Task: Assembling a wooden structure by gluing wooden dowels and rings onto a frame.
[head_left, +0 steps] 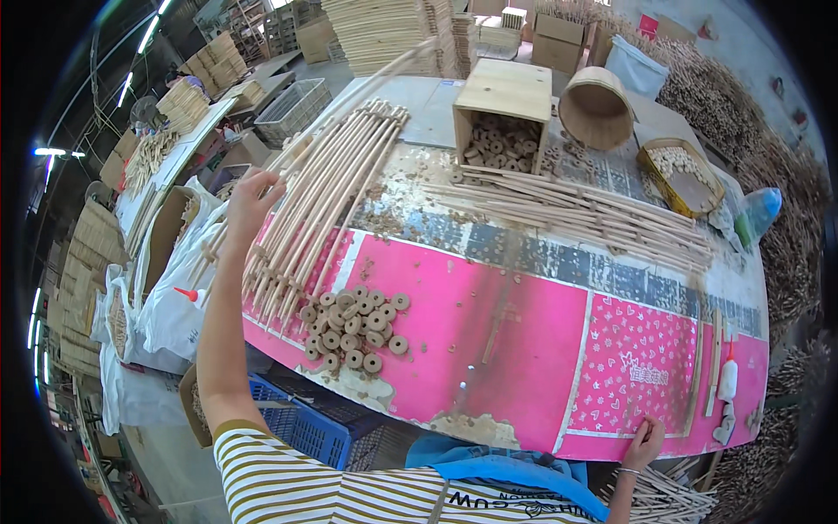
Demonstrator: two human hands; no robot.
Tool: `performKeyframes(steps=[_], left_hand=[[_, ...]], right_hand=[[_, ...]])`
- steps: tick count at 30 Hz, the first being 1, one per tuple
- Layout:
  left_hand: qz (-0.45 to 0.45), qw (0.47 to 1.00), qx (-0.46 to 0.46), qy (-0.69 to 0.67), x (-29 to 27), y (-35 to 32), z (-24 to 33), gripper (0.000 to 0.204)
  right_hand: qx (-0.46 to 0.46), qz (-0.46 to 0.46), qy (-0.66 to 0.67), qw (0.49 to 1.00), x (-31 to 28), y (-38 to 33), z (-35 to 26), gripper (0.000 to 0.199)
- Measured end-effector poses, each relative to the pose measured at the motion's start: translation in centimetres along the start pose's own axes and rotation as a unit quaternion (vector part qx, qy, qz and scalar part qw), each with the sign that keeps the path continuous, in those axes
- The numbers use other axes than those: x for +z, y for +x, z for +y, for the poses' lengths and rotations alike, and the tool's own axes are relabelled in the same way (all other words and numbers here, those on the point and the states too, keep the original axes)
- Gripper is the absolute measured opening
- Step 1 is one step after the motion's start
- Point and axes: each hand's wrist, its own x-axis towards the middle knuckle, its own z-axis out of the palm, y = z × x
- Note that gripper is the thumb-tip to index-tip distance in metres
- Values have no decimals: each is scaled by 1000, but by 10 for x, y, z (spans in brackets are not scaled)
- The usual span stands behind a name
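At the left, my left hand (253,199) is raised over the table's edge. Its fingers are closed around a long pale wooden stick (375,77) that slants up toward the far side. Beside it lies a pile of similar wooden sticks (325,179), some with round pieces on them near the ends. A heap of round wooden discs with centre holes (351,327) sits right of the pile's near end, on a pink cover. At the near right edge, my right hand (644,444) rests with curled fingers; whatever they may hold is hidden.
An open wooden box of discs (504,131), a round wooden tub (597,109) and a yellow basket of small pale pieces (681,177) stand far right. More sticks (576,214) lie across the table. A white glue bottle (728,377) is near the right edge; a blue crate (301,428) is below.
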Motion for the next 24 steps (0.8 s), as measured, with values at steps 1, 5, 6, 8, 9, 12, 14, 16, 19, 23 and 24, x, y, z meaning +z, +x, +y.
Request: performKeyframes(steps=[1,5,6,8,9,12,14,16,19,23,24], left_hand=[[15,998,-16,61,6,2,-27,27],[19,990,-117,80,31,-2,-125,29],[16,987,-130,90,36,-4,-145,30],[26,983,-155,95,53,-4,-170,33],[22,983,-157,93,69,-1,-175,34],[-2,994,-108,-6,103,0,-246,28],[-62,992,-110,-29,74,-3,-296,26],[-28,994,-101,-16,83,-6,-318,25],[-100,989,-107,31,76,11,-340,33],[-153,953,-225,-132,100,5,-339,47],[-165,948,-213,-168,104,2,-336,49]], right_hand=[[-13,2,-11,1000,-1,0,1,11],[1,1,-21,1000,1,-6,8,11],[-8,4,-21,1000,0,-7,10,11],[42,-7,-38,998,-5,-12,4,10],[44,-2,-52,998,-8,-15,4,10],[-3,8,-105,994,-2,-23,29,11],[-3,-1,-81,997,1,-11,16,11],[13,-8,-88,996,-1,-3,-2,10],[29,5,-63,998,4,2,-8,9],[71,5,-65,995,1,0,-11,9],[58,6,-76,995,-1,1,-14,9]])
